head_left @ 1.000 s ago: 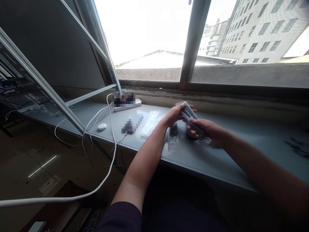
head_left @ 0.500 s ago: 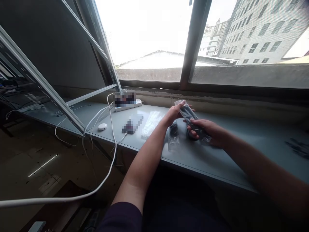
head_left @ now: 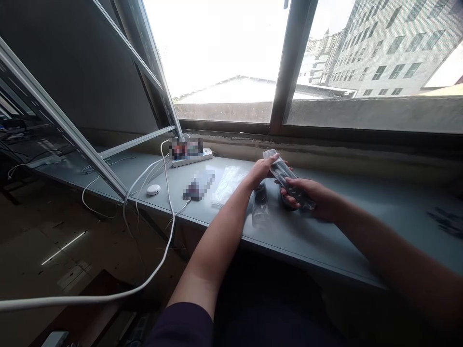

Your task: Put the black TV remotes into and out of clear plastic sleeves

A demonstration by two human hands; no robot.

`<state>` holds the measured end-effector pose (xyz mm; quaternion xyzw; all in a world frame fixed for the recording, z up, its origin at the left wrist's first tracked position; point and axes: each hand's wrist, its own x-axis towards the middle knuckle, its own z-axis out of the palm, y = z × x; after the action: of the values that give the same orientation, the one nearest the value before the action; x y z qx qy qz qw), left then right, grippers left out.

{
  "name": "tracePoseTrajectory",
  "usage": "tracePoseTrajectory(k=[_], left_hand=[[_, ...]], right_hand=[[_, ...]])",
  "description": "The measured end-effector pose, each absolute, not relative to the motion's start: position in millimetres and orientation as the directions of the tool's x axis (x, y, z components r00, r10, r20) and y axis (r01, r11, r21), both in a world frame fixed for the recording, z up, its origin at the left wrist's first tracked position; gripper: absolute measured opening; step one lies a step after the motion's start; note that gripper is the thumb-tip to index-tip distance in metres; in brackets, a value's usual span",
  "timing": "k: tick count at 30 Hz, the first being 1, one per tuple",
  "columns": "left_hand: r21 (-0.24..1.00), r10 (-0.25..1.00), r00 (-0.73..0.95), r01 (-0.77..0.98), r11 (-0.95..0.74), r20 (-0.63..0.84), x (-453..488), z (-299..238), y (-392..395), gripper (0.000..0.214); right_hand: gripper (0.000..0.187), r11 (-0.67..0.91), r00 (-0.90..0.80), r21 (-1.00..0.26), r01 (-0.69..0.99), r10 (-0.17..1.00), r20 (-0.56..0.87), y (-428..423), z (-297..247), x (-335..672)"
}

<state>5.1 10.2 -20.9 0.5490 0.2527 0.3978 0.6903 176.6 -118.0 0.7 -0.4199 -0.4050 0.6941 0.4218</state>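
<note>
A clear plastic bag (head_left: pixel 281 169) with a long dark item inside is held slantwise above the table by both hands. My left hand (head_left: pixel 263 170) is closed at its upper end, thumb across the plastic. Lower down, my right hand (head_left: pixel 313 190) grips the bag, thumb on top and fingers curled beneath. What the dark item is, I cannot make out. Another bagged dark item (head_left: pixel 260 200) lies on the table below my left wrist. Partly hidden under my right fingers is a dark object (head_left: pixel 284 198). Left of my forearm lie flat clear plastic bags (head_left: pixel 227 185).
The grey table (head_left: pixel 354 250) runs below the window. At left are a white power strip (head_left: pixel 191 160), a round white device (head_left: pixel 153 190), a blurred-out item (head_left: pixel 195 189) and white cables (head_left: pixel 171 212). A metal frame (head_left: pixel 79 130) slants there. Dark items (head_left: pixel 446 219) lie far right.
The bag's upper end has shifted slightly right and looks smoother in my left hand, which has moved a little the same way. My right hand keeps its grip, almost unmoved.
</note>
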Motion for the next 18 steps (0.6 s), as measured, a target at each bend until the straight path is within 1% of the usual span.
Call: tracePoseTrajectory(k=[2,5,9,14,18], left_hand=[[0.967,0.815,0.573,-0.243,0.075,0.080,5.4,-23.5,12.0,0.055],[0.976,0.797,0.599,-0.210,0.058,0.081,6.8,-27.8,14.9,0.054],[0.973,0.799,0.589,-0.229,0.019,0.123,8.5,-29.9,16.9,0.055],[0.959,0.831,0.536,-0.283,0.009,0.150,7.2,-29.5,16.4,0.061],[0.956,0.826,0.546,-0.291,0.028,0.141,7.7,-30.4,15.6,0.060]], right_hand=[[0.012,-0.311,-0.295,-0.915,-0.256,0.927,-0.233,-118.6,1.4,176.6],[0.008,-0.336,-0.280,-0.905,-0.262,0.924,-0.262,-118.6,2.3,176.7],[0.005,-0.353,-0.258,-0.898,-0.261,0.922,-0.288,-118.6,3.4,176.1],[0.013,-0.319,-0.227,-0.908,-0.270,0.938,-0.262,-120.1,5.2,175.2],[0.018,-0.308,-0.233,-0.910,-0.276,0.940,-0.248,-120.4,5.7,175.8]])
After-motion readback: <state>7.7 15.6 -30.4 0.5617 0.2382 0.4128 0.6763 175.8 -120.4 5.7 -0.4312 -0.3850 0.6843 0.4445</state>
